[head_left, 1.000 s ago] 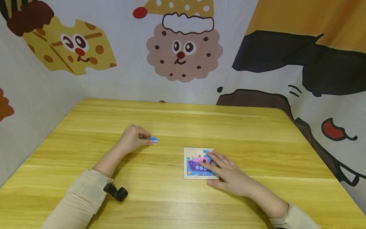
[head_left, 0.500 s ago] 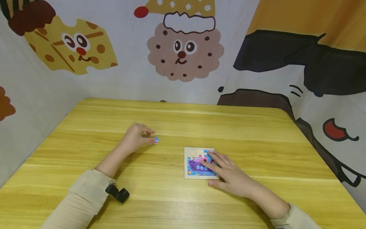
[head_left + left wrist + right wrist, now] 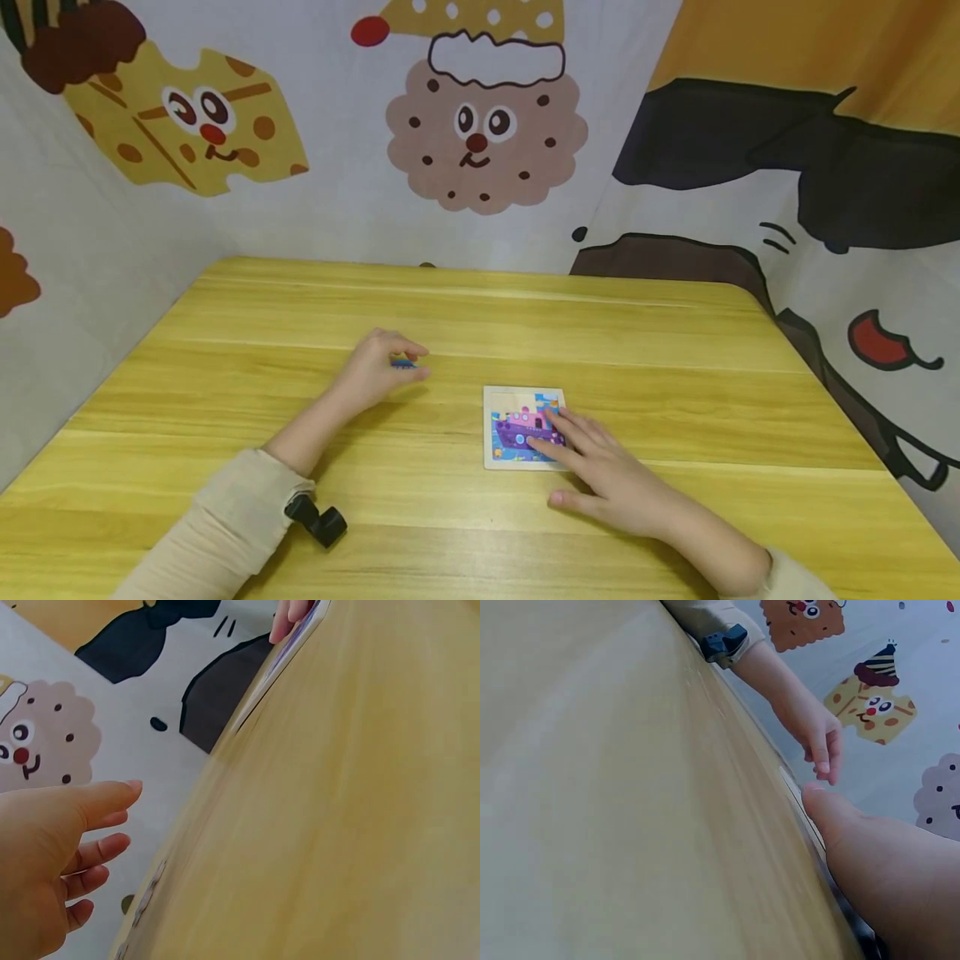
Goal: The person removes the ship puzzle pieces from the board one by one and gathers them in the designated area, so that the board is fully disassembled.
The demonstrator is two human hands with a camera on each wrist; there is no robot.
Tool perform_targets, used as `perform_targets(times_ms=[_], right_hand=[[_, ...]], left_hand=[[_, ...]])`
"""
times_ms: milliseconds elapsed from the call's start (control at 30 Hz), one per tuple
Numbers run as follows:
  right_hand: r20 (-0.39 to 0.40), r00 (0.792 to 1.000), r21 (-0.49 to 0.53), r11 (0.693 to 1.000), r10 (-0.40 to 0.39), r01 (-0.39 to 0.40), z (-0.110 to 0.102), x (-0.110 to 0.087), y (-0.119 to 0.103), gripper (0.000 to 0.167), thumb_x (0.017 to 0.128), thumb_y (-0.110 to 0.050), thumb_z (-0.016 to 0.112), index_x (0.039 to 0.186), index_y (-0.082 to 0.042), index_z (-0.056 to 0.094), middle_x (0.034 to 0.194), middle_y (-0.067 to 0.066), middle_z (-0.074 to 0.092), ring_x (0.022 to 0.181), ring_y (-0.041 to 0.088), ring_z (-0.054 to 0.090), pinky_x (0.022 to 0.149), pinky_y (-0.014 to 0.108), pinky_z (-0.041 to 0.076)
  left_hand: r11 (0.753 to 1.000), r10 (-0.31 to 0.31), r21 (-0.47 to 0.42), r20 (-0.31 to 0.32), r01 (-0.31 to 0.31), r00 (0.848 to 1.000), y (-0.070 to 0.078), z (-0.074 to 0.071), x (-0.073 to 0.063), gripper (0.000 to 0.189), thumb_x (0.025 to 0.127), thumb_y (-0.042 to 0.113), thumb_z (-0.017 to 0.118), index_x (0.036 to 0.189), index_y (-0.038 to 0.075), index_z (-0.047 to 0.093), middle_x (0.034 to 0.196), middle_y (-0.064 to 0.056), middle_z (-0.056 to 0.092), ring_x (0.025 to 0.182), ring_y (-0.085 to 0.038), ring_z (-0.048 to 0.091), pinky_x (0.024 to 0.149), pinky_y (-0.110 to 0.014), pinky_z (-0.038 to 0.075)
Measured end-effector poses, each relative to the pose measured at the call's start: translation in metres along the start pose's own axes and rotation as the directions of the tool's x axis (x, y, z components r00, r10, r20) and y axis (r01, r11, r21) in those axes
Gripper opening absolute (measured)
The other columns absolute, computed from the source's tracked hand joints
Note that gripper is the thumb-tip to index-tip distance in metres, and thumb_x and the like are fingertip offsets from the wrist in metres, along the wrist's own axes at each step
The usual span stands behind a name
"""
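My left hand [image 3: 381, 367] hovers over the left middle of the table, thumb and fingers apart. Between them, in the head view, shows a bit of blue jigsaw pieces [image 3: 403, 364]; the rest is behind the hand. In the left wrist view nothing is in this hand [image 3: 45, 862], and the pieces [image 3: 150, 891] lie edge-on on the table beyond it. My right hand [image 3: 618, 471] rests its extended fingertips on a small framed jigsaw puzzle [image 3: 517, 433] with a purple and pink ship. Bare wood shows at the puzzle's upper left, and the fingers cover its right side.
The yellow wooden table [image 3: 450, 533] ends at a cartoon-printed cloth [image 3: 315, 225] along the back. A black wrist device [image 3: 318, 521] sits on the left sleeve, close above the table.
My left hand has loosened from the jigsaw pieces and moved right, rising off them. The right hand has shifted slightly down and right, uncovering more of the puzzle's right side.
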State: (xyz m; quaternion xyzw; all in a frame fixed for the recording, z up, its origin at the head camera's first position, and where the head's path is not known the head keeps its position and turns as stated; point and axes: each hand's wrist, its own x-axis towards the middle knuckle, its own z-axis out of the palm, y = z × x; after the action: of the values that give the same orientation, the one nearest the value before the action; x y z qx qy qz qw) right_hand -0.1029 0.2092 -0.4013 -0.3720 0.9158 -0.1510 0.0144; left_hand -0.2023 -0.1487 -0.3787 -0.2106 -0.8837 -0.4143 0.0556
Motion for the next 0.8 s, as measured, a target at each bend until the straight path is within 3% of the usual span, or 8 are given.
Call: perform_targets(times_ms=[300,433,800], right_hand=[[-0.027,0.999,-0.042,0.998,-0.046,0.045,0.004,-0.008,-0.003,0.065,0.093,-0.053,0.052,0.150,-0.030,0.031,0.159,0.003,0.012,0.143,0.031,0.013,0.109,0.055,0.014],[-0.036,0.997,-0.047,0.997,-0.065,0.064,0.006,-0.009,-0.005,0.065,0.094,-0.051,0.053,0.150,-0.029,0.031,0.159,0.004,0.012,0.143,0.031,0.014,0.110,0.053,0.012],[-0.026,0.998,-0.059,0.997,-0.055,0.054,0.005,-0.010,-0.005,0.064,0.094,-0.051,0.051,0.151,-0.030,0.029,0.159,0.004,0.013,0.143,0.029,0.013,0.113,0.044,0.005]], left_hand=[[0.999,0.036,-0.029,0.015,-0.036,0.999,0.009,0.014,-0.002,0.028,0.080,0.020,0.080,0.102,0.005,0.073,0.094,-0.004,0.067,0.092,-0.023,0.051,0.073,-0.038,0.046],[0.998,0.033,-0.057,0.034,-0.031,0.999,0.015,0.021,-0.004,0.027,0.079,0.021,0.080,0.101,0.006,0.074,0.094,-0.003,0.068,0.093,-0.021,0.051,0.076,-0.039,0.046],[0.993,0.058,-0.108,0.085,-0.049,0.995,0.028,0.045,-0.002,0.024,0.080,0.022,0.079,0.101,0.009,0.074,0.092,0.001,0.068,0.088,-0.020,0.052,0.072,-0.036,0.044]])
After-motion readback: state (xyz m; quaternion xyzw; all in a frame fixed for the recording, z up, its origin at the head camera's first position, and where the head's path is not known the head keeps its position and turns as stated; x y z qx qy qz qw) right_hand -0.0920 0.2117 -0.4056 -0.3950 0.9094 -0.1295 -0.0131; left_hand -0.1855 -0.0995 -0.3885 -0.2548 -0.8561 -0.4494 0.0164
